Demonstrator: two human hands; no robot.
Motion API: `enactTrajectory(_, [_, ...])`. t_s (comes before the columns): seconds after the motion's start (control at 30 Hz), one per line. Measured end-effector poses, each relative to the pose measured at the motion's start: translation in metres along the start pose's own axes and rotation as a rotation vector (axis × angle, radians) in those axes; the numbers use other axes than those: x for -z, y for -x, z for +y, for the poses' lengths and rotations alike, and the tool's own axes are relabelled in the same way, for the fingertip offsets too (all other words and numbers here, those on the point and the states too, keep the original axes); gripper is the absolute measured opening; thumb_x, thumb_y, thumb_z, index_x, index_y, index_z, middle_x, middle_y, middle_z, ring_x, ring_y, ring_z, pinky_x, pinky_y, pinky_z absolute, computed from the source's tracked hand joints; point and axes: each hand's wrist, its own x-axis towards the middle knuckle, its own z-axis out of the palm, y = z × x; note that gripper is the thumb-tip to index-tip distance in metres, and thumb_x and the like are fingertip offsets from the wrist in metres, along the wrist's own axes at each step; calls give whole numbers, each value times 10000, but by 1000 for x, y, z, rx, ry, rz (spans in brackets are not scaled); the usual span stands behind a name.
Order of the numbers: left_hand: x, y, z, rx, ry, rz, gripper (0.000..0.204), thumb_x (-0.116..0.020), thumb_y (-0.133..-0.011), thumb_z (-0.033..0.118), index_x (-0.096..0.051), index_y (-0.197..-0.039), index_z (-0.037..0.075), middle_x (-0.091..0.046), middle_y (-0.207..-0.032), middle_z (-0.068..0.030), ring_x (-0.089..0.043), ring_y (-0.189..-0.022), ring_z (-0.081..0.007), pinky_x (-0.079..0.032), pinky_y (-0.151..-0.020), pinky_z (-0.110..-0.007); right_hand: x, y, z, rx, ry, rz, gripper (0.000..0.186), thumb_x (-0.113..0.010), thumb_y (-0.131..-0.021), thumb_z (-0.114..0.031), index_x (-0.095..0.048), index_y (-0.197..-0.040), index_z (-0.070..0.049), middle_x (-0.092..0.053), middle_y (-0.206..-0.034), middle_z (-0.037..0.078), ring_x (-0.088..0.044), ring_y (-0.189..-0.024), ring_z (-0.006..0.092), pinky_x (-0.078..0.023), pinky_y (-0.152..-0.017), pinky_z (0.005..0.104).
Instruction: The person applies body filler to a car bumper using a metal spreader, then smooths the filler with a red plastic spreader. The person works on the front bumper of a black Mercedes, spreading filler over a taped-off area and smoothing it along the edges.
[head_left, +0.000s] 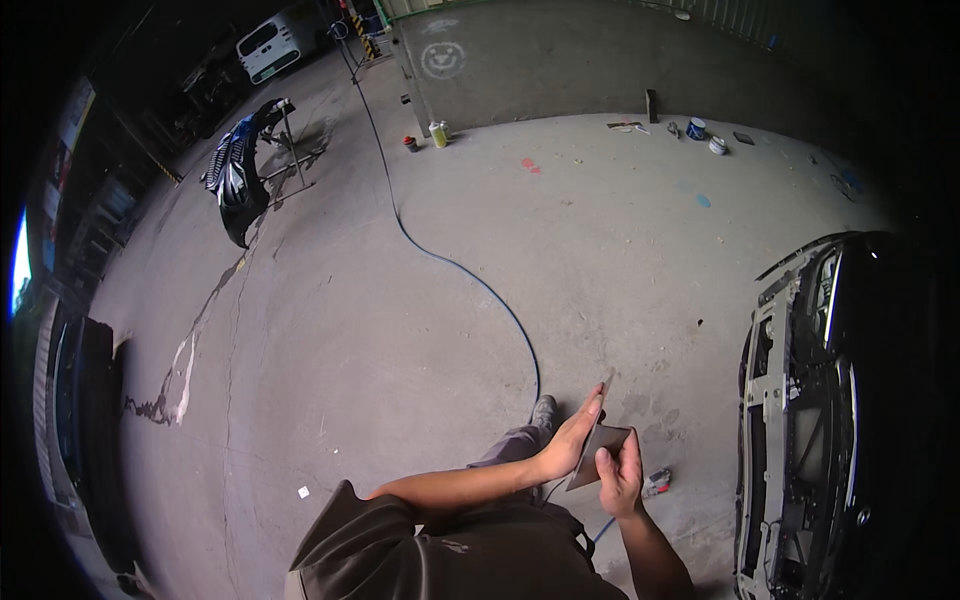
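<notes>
A thin grey-brown sheet (pixel 604 440), which looks like sandpaper, is bent between my two hands in front of my body. My right hand (pixel 622 478) grips its near part, thumb on the face towards me and fingers curled behind. Along the sheet's left side my left hand (pixel 570 448) lies flat, fingers stretched out and pointing up and away. Its thumb is mostly hidden. Just beyond my right hand, a small red and grey tool (pixel 656 483) shows on the floor; its kind is unclear.
A black car front (pixel 790 400) without its bumper stands at right. A blue hose (pixel 490 290) curves across the concrete floor to my shoe (pixel 544 410). Far left, a dark bumper (pixel 238 180) rests on a stand. Bottles (pixel 438 135) and cans (pixel 696 128) line the wall.
</notes>
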Motion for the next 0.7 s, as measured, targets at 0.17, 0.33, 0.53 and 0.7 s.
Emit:
enactTrajectory(0.17, [-1,-175,-2,52,-289,-163,864,-306,-1078,585,-138,-1589,-91,-193,-1663,-264,-166,-1565,-326,-145,-1258,-353,107,-163,29,-157,-179,203,387,-512,-1057,-145,-428,-1380,50,-538,-1366,143,-514,-1244,192,-397,-1066,330])
enactTrajectory(0.33, [15,-391,60,169,108,209,692,-516,-1084,321,-225,-1568,-79,-467,-1500,-173,-459,-1356,-210,-371,-1130,-317,179,-305,13,47,200,206,278,-551,-1042,-110,-473,-1258,45,-630,-1137,134,-612,-991,211,-491,-885,319])
enactTrajectory(0.53, [16,-563,147,194,369,-27,415,-592,-1044,119,-457,-1415,-8,-629,-1234,-77,-616,-1079,-135,-522,-933,-289,263,-480,1,774,766,-101,276,-715,-899,-117,-768,-1148,-224,-612,-1163,90,-633,-1062,268,-503,-1042,486])
enactTrajectory(0.7, [36,-715,193,208,279,33,375,-559,-1039,69,-499,-1400,-13,-646,-1261,-73,-611,-1142,-129,-495,-987,-282,387,-642,89,586,945,72,345,-792,-793,-82,-785,-1118,-196,-634,-1116,97,-619,-1084,301,-464,-1080,537])
